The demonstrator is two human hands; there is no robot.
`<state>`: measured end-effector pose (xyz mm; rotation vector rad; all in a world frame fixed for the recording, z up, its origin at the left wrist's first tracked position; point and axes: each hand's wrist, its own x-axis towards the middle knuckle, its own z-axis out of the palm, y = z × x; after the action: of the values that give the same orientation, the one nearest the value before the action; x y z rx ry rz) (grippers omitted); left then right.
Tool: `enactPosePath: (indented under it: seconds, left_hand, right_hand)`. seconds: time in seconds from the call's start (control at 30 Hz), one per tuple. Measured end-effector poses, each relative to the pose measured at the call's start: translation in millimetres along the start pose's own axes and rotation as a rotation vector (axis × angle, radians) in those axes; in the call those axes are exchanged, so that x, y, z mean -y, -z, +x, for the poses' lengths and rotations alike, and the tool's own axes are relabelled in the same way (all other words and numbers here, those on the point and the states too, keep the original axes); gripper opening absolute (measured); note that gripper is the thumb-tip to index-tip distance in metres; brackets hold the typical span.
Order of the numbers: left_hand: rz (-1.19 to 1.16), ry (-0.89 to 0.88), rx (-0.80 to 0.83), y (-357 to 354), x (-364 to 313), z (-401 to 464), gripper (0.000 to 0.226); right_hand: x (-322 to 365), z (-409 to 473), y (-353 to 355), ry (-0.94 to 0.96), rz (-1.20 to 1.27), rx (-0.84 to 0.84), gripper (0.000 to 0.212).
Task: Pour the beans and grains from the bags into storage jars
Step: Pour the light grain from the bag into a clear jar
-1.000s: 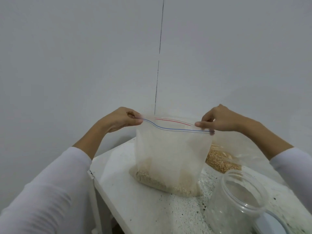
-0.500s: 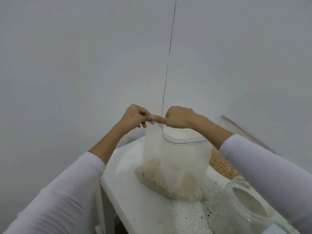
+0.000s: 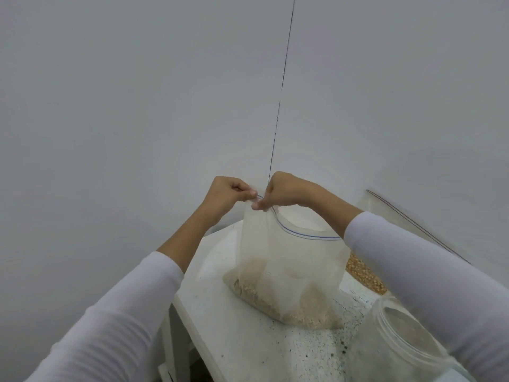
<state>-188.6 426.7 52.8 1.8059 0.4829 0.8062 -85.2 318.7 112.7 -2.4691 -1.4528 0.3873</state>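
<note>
Some grain (image 3: 289,312) in zip bag (image 3: 286,260)

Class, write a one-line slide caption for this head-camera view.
Both hands, left and right, pinch one top corner of a zip bag of grain beside an open clear jar.

Below the pinching fingers (image 3: 254,206), the clear bag (image 3: 289,260) has a blue zip stripe and pale beige grains; white sleeves (image 3: 115,321).
</note>
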Motion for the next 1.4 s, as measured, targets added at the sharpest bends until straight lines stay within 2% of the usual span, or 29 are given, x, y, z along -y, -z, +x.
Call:
enactPosePath:
  seconds: [0.1,0.23,0.4,0.53,0.63,0.77,0.87,0.9,0.97,1.0,1.13,1.2,1.23,1.3,1.4]
  left_hand:
    - [-0.02,-0.03,-0.006,-5,-9,3,0.014]
    - [-0.05,-0.057,-0.012,-8,-21,7,0.017]
    - [-0.135,-0.117,-0.031,-15,-37,12,0.013]
    - [-0.205,-0.192,-0.065,-21,-52,16,0.016]
    - [-0.261,-0.231,-0.076,-19,-53,20,0.006]
    - [-0.169,-0.106,-0.11,-12,-22,26,0.055]
    - [-0.211,0.03,-0.187,-9,18,16,0.076]
    - [-0.27,0.081,-0.186,-9,27,10,0.089]
    - [-0.506,0.154,-0.084,-11,49,3,0.121]
    - [-0.624,0.167,-0.003,-14,59,2,0.125]
    - [-0.994,0.257,0.211,-31,63,-5,0.109]
    - [-1.124,0.266,0.171,-42,48,-6,0.1]
    - [-1.154,0.264,0.114,-46,40,-4,0.092]
    - [-1.187,0.251,0.03,-52,26,-1,0.079]
    - [-1.234,0.227,-0.007,-56,20,2,0.06]
  right_hand:
    - [5,-3,4,-0.11,-0.077,-0.024,0.035]
    - [6,-14,16,-0.153,-0.161,0.019,0.033]
    - [-1,-26,35,-0.171,-0.075,-0.008,0.038]
    - [-4,-33,45,-0.152,0.088,-0.086,0.02]
    - [-6,-34,53,-0.107,0.205,-0.189,0.017]
    - [-7,-31,59,-0.056,0.347,-0.375,0.024]
    - [-6,-31,66,-0.003,0.47,-0.447,0.02]
    - [-5,-31,69,0.025,0.506,-0.471,0.019]
    - [-1,-31,75,0.084,0.576,-0.533,0.021]
    - [3,-30,79,0.121,0.626,-0.564,0.022]
    - [14,-27,93,0.218,0.82,-0.645,0.023]
    - [15,-26,96,0.238,0.813,-0.685,0.027]
    - [15,-24,97,0.245,0.742,-0.714,0.029]
    - [15,-25,95,0.244,0.451,-0.792,0.032]
    - [11,-22,89,0.245,0.077,-0.913,0.039]
